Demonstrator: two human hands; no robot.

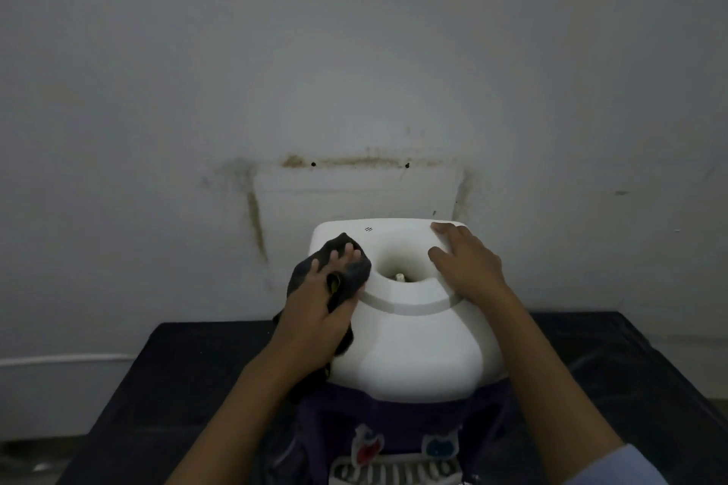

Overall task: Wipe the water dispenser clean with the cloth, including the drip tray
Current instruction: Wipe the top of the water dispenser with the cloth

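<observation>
The water dispenser [409, 346] has a white rounded top with a round bottle socket [400, 268] in its middle, and a dark purple front below. A dark cloth [350, 272] lies on the top's left side, and my left hand [319, 307] presses on it with fingers spread flat. My right hand [465, 264] rests flat on the top's right side, fingers straight toward the back corner. At the bottom edge are the red tap [366, 449], the blue tap [439, 447] and the grated drip tray [394, 472].
The dispenser stands on a dark table [157, 386] pushed against a pale stained wall [354, 91]. A pale floor strip [39, 441] shows at the lower left.
</observation>
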